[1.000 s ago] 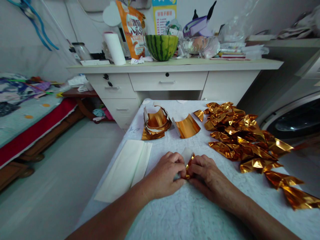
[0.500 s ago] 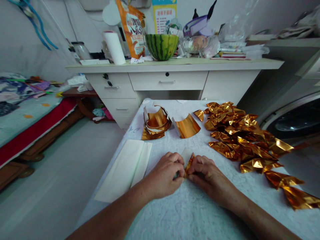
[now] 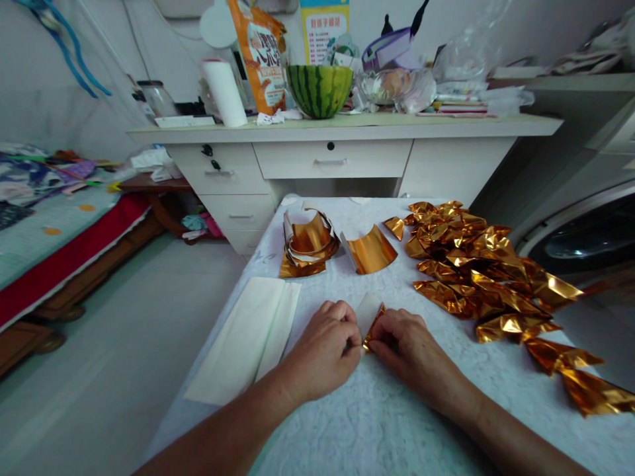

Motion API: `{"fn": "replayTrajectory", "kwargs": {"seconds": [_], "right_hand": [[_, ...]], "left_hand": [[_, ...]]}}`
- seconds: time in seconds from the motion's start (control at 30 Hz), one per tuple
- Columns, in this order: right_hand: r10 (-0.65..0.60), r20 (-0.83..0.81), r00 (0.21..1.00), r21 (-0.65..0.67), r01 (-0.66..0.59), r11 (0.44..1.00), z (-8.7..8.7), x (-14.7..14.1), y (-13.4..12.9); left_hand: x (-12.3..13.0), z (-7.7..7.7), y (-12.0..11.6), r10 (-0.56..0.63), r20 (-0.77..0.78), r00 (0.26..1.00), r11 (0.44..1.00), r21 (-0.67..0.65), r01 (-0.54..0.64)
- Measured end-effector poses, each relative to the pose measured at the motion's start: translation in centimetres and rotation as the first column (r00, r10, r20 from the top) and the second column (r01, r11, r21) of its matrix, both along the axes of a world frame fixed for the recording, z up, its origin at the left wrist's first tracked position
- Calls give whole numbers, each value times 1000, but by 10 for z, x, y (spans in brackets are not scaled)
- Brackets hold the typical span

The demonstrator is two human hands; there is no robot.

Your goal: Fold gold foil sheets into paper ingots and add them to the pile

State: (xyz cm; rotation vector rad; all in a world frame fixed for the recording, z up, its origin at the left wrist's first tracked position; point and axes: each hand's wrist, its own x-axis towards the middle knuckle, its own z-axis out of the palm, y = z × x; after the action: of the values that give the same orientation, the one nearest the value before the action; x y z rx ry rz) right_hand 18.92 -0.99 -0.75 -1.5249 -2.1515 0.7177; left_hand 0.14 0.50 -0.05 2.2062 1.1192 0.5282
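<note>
Between my hands, a small piece of gold foil (image 3: 372, 328) lies against a whitish paper sheet (image 3: 368, 309) on the cloth-covered table (image 3: 347, 430). My right hand (image 3: 409, 344) pinches the foil at its right side. My left hand (image 3: 330, 347) is closed at the left of the foil, its fingertips at the paper's lower edge; what they hold is hidden. Curled gold sheets (image 3: 310, 239) and one single curved gold sheet (image 3: 372, 250) rest farther back. Long pale paper strips (image 3: 238, 340) lie to the left of my left hand.
Several folded gold foil pieces (image 3: 461, 258) are heaped along the table's right side. Behind stands a white desk (image 3: 337, 132) with a watermelon-patterned bowl (image 3: 320, 91) and a paper roll (image 3: 225, 92). A washing machine (image 3: 595, 178) is at the right, a bed (image 3: 59, 231) at the left.
My left hand has shifted slightly left, away from the foil, and more of the whitish paper shows. My right hand has barely moved and still pinches the foil.
</note>
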Motion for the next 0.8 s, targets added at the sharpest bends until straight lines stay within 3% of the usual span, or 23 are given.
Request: {"fn": "replayTrajectory", "kwargs": {"seconds": [0.4, 0.8], "right_hand": [[-23, 43, 999, 14, 23, 1000, -2, -3, 0], [-28, 49, 998, 54, 25, 998, -6, -3, 0]], "left_hand": [[5, -8, -4, 100, -38, 994, 995, 33, -99], [4, -5, -3, 86, -74, 994, 996, -6, -86]]}}
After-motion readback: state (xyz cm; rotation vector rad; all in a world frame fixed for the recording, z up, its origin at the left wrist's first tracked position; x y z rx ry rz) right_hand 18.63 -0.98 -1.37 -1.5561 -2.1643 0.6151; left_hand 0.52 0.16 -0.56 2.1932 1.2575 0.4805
